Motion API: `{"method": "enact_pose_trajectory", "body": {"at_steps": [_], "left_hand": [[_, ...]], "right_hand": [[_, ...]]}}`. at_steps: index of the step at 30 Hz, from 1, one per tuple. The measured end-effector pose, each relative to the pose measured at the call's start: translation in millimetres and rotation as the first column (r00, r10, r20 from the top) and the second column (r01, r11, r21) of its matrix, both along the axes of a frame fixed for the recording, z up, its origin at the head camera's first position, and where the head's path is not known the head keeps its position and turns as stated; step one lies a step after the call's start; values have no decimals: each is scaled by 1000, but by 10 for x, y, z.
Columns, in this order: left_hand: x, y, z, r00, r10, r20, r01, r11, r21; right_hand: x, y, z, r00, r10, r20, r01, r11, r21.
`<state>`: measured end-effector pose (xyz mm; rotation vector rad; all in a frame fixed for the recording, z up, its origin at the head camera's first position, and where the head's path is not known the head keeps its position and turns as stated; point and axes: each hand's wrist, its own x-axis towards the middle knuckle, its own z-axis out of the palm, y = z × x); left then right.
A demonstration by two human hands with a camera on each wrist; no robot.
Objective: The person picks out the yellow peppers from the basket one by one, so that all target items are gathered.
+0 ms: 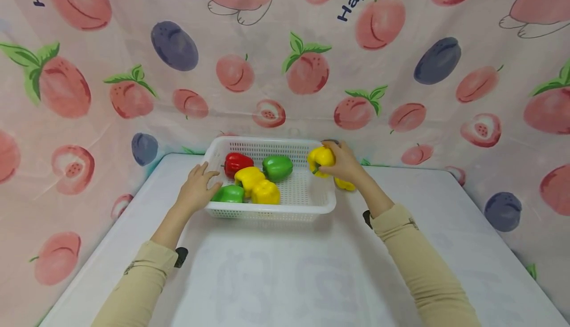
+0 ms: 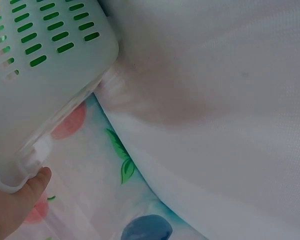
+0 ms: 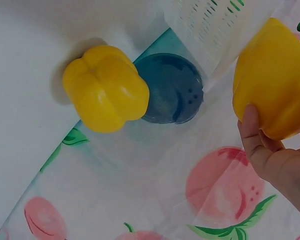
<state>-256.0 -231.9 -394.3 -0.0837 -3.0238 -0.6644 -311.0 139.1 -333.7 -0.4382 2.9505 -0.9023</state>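
A yellow bell pepper (image 1: 320, 161) with a green stem is in my right hand (image 1: 347, 163), gripped over the right end of a white plastic basket (image 1: 307, 209). The right wrist view shows fingertips against the side of this held pepper (image 3: 272, 80). My left hand (image 1: 196, 189) holds the basket's left rim, and in the left wrist view a finger (image 2: 38, 181) lies at that rim. Inside the basket are a red pepper (image 1: 238, 164), two green peppers (image 1: 277, 168), and two yellow peppers (image 1: 265, 193). Another yellow pepper (image 3: 106, 89) lies on the table right of the basket, partly hidden in the head view.
A white-covered table (image 1: 285, 272) extends in front of the basket and to both sides. Behind it hangs a pink fruit-print cloth (image 1: 267, 87), close to the basket's back edge. Both forearms reach in from the front, in beige sleeves (image 1: 423, 272).
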Motion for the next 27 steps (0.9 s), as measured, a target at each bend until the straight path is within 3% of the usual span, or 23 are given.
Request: {"method": "enact_pose_trajectory", "body": {"at_steps": [15,21,27], "left_hand": [[-1,6,-5,1000,1,-7,-1,1000,-2],[2,11,2,1000,0,-4,0,1000,-3],[19,12,17,1000,0,0,0,1000,1]], "right_hand": [[1,180,-18,999,-31,-35,30,1000,-8],[-4,338,-4,999,-32,-10,33,998,44],[13,554,-1,996,-90,11,89,995,51]]}}
